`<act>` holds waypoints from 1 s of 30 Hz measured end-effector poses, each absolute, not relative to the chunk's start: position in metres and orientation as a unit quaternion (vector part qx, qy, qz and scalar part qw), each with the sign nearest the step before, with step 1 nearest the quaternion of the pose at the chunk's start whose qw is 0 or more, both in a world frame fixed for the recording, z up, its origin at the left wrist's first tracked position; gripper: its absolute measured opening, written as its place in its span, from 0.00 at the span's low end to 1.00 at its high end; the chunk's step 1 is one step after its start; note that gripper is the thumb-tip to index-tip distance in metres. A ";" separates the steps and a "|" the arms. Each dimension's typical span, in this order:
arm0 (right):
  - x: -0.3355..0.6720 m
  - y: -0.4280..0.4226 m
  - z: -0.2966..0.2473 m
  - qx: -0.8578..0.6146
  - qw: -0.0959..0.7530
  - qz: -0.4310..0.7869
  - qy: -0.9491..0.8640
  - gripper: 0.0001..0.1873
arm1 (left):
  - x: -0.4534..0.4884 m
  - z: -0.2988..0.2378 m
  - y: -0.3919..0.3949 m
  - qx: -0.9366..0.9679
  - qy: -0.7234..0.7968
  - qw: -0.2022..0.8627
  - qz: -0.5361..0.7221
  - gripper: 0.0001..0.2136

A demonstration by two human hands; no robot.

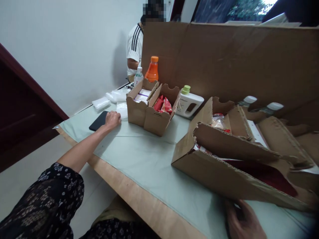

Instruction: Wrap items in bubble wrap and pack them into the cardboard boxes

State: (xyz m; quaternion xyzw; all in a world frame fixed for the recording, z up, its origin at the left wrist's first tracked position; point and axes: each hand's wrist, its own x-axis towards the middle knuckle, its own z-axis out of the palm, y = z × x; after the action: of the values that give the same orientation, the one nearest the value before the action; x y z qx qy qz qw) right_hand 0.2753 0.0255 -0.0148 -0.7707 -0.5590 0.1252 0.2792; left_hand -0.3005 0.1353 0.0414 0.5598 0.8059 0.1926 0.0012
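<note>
Head view, and from where I stand the left hand [113, 120] curls at the right end of a flat black device [98, 122] on the pale green tablecloth [139, 149], left of two small cardboard bins [156, 124]. Whether it grips, I can't tell. The right hand [244, 220], blurred, is beside the large cardboard box [211, 174], its grip unclear too.

Diffuse, moderate light, with bright glare in the window [224, 13] far beyond the right hand [245, 220], itself dim and blurred; a soft shadow underlies the left hand [113, 120], and wide-angle distortion stretches the cardboard box [219, 176] just beyond the right.
</note>
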 end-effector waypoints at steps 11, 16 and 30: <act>0.250 0.005 0.010 -0.712 0.418 0.047 -0.562 0.26 | -0.168 0.054 -0.030 0.620 0.674 0.094 0.390 0.07; 0.211 -0.043 0.024 -0.665 0.459 0.256 -0.531 0.26 | -0.044 0.033 -0.066 0.622 0.532 0.364 0.444 0.05; 0.180 -0.055 0.017 -0.614 0.446 0.418 -0.499 0.15 | -0.065 0.035 -0.069 0.715 0.503 0.255 0.413 0.09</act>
State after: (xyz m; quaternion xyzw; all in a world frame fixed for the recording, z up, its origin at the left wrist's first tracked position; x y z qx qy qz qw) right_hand 0.1805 -0.0553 0.0170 -0.6143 -0.4990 0.4176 0.4464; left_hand -0.0647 -0.0687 0.0355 0.7150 0.5031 0.4135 0.2546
